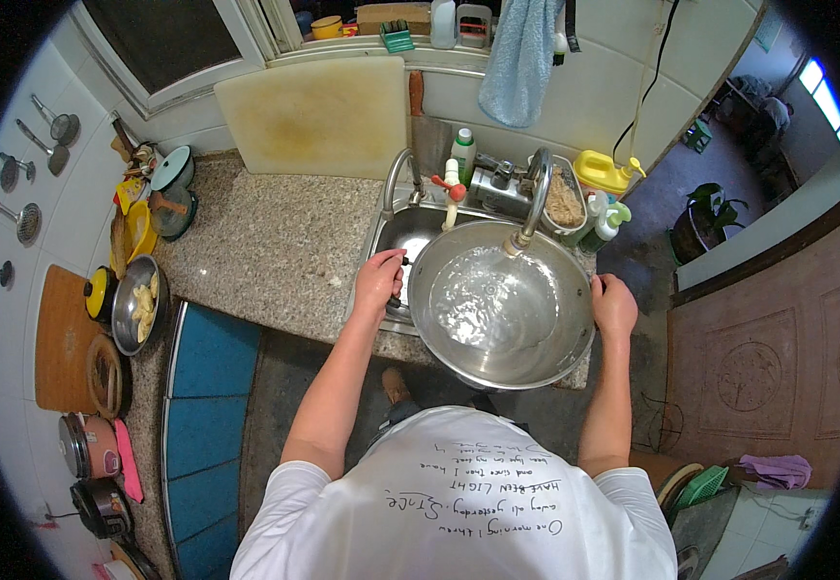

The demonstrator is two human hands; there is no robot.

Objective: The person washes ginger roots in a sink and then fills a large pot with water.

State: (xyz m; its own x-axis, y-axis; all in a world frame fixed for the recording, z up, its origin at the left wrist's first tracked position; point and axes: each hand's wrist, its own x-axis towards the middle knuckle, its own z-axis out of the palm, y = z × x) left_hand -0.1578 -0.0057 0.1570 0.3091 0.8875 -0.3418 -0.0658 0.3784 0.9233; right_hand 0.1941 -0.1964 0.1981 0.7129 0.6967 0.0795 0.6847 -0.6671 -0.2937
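Observation:
A large metal pot (431,337) with water in it is beneath the curved faucet (541,181), over the right part of the steel sink (394,232). My left hand (380,281) grips the pot's black left handle. On the opposite side, my right hand (614,306) is closed at the rim, where the right handle is hidden by my fingers. The water's surface (492,297) is rippled and shiny. A second curved faucet (394,177) and a white tap with a red handle (452,192) stand behind the sink.
A white cutting board (318,116) leans on the wall behind the granite counter (275,246). A cleaver (428,141) stands beside it. Bottles (605,228) and a yellow jug (601,172) crowd the sink's right. On the left sits a metal bowl (129,319) of pale food pieces.

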